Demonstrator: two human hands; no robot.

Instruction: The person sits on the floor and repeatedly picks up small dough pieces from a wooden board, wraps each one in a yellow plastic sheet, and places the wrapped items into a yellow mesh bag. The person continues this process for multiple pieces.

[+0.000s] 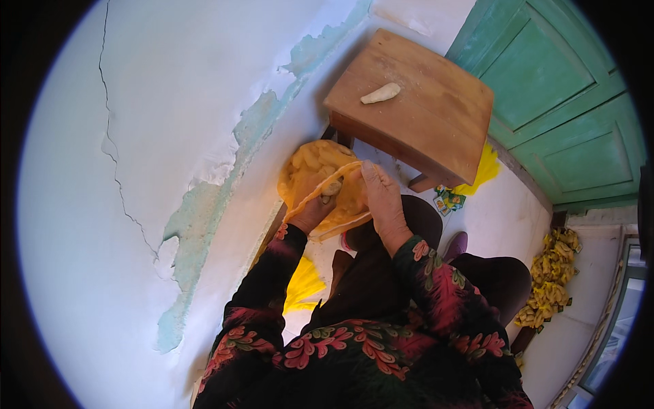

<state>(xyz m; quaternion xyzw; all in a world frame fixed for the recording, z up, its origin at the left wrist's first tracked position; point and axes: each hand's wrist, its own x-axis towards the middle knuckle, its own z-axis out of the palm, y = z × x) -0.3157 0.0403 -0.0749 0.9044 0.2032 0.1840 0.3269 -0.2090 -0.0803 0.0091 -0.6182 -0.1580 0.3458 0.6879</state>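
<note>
An orange mesh bag (319,161) hangs before me, filled with pale, elongated pieces that look like roots. My right hand (380,194) pinches the drawstring rim of the bag at its right side, thumb and fingers closed on it. My left hand (317,207) is inside the bag's mouth, with a pale root piece (332,188) at its fingers; the mesh partly covers this hand. One more pale root piece (381,93) lies on the wooden stool (434,112) beyond the bag, with some light crumbs around it.
Yellow mesh (480,171) and small printed cards (449,201) lie on the floor beside the stool. More yellow mesh (301,286) is under my left arm. Filled yellow bags (552,276) are piled at the right wall. A green door (541,76) stands behind the stool; a cracked wall (138,153) rises at left.
</note>
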